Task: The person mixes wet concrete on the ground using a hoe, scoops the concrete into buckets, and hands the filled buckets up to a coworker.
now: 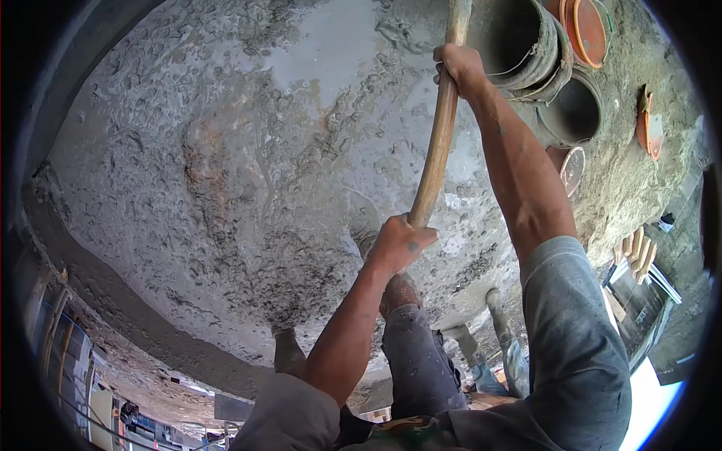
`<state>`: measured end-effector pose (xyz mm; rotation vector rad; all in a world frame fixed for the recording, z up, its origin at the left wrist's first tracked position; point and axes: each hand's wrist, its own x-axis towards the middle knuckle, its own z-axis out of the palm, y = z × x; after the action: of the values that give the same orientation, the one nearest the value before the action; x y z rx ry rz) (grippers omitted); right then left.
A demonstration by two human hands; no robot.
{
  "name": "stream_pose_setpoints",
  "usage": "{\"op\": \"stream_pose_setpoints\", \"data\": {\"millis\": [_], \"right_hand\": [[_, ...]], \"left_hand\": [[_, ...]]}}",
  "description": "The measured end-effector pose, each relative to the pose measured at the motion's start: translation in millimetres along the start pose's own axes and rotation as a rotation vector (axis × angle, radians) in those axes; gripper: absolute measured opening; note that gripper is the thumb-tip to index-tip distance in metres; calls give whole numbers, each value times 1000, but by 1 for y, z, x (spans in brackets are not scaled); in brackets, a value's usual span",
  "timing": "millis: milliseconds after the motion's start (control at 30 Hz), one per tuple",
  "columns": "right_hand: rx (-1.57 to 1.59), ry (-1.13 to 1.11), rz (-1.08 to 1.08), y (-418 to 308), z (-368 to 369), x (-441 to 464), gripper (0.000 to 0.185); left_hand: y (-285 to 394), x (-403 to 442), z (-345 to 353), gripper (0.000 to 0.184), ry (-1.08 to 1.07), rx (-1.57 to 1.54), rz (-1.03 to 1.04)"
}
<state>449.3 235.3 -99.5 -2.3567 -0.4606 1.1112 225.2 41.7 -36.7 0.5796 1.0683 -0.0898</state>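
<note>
A long, slightly curved wooden tool handle [434,161] runs from the top edge down to the middle of the view. My right hand [460,69] is closed round its upper part. Lower down, my left hand [404,244] grips the handle near its visible lower end, with the thumb pointing right. The tool's head is out of sight, so its kind cannot be told. Wet grey concrete mix [248,173], lumpy and stony, spreads beneath both hands, with a pool of grey water [323,45] near the top.
Large dark buckets [553,52] stand at upper right, beside another bucket [575,109] and an orange one [589,31]. A broken orange piece [648,129] lies farther right. A smooth grey border [113,301] curves along the lower left. Mud-covered legs [421,361] stand below.
</note>
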Motion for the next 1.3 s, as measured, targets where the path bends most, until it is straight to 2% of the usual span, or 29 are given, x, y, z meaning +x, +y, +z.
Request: {"op": "stream_pose_setpoints", "data": {"millis": [100,200,300,367,400,433,467,500,567,600,667,767,800,833,867,900,967,1033,1067,1133,1167,1200,1233,1267,1300], "right_hand": [[107,-15,127,16,24,-62,24],[94,-25,197,52,55,-127,20],[103,-76,222,99,98,-185,18],[-95,-109,141,106,109,-250,20],[145,-123,358,118,124,-279,21],[160,-90,408,129,136,-308,24],[82,-106,347,181,161,-318,28],[1,-191,225,226,183,-334,24],[-37,-223,248,256,209,-403,22],[11,-172,372,251,225,-439,23],[-47,-197,439,261,248,-503,35],[-111,-157,381,290,272,-598,33],[32,-215,513,285,273,-629,32],[-40,-215,562,256,269,-660,29],[11,-261,552,293,282,-671,25],[73,-318,573,215,259,-697,19],[250,-405,619,221,260,-706,14],[222,-431,577,184,241,-685,13],[215,-448,549,162,233,-664,12],[456,-403,529,125,215,-604,13],[493,-336,505,96,205,-567,12],[518,-308,464,95,202,-514,10],[567,-234,374,80,199,-462,9],[540,-152,289,67,195,-404,9],[516,-91,259,44,187,-352,9]], "left_hand": [[-36,-58,-30,27,29,-76,-53],[-69,-125,-57,36,3,39,-150],[-117,-185,-81,34,5,73,-309],[-145,-239,-101,31,49,89,-334],[-155,-258,-113,30,77,102,-320],[-170,-279,-123,31,87,128,-329],[-191,-309,-127,33,92,146,-358],[-211,-333,-134,35,101,164,-373],[-257,-379,-155,37,27,135,-548],[-285,-402,-163,38,65,127,-542],[-318,-454,-183,35,114,124,-535],[-370,-533,-207,30,152,202,-431],[-374,-558,-214,34,103,250,-499],[-374,-578,-221,39,61,299,-561],[-385,-595,-227,39,49,242,-582],[-399,-614,-230,38,33,185,-609],[-406,-627,-232,38,12,160,-613],[-400,-616,-232,39,0,234,-568],[-388,-598,-230,40,38,152,-482],[-347,-536,-231,40,25,133,-368],[-305,-497,-232,47,42,263,-283],[-271,-453,-234,49,81,229,-107],[-236,-400,-240,47,-10,327,-203],[-196,-352,-244,46,19,347,-205],[-183,-294,-250,46,67,504,-81]]}}
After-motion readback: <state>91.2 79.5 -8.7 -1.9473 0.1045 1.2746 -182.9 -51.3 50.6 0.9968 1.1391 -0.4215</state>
